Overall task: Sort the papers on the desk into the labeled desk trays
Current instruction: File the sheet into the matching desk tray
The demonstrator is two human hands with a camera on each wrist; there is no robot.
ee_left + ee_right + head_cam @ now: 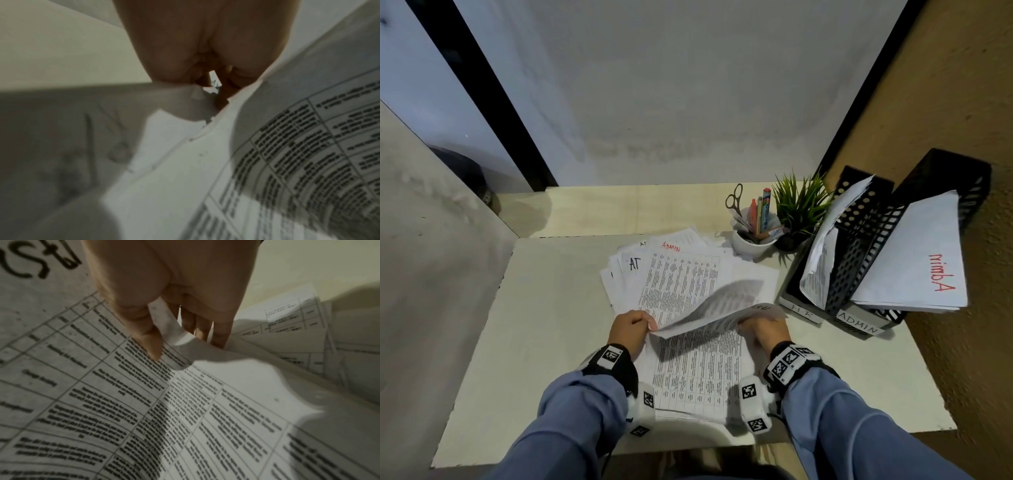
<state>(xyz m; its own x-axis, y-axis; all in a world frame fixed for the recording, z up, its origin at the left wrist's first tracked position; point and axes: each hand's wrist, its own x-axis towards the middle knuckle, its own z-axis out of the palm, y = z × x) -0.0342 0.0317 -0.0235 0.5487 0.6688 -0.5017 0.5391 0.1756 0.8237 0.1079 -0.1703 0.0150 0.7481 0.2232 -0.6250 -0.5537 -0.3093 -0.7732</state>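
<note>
The top sheet (709,320) of the paper pile (681,287) is lifted at its near-middle, bowed upward between the two hands, with its long axis running left to right across the person's front. The left hand (629,328) pinches the sheet's left corner with fingers curled; the right hand (763,330) holds its right edge, thumb on top of the page and the other fingers (202,327) tucked beneath it, as the right wrist view shows. The rest of the pile lies flat on the tabletop (544,308), fanned out toward the far side, directly under and beyond the lifted sheet.

The two black trays stand to the right and slightly farther away: the HR tray (803,310) is the nearer one to the pile, the ADMIN tray (859,325) just to its right, touching it. Both already hold papers. The right hand is clearly nearer to them, so carrying the sheet rightward would likely fall to that hand.

The handwritten label on the lifted sheet is only partly visible and hard to read in the head view; the right wrist view shows bold black letters cut off at the frame edge, so I cannot tell which tray it belongs in. The left wrist view is blurred, and the pinch itself is mostly hidden behind the back of the hand.
</note>
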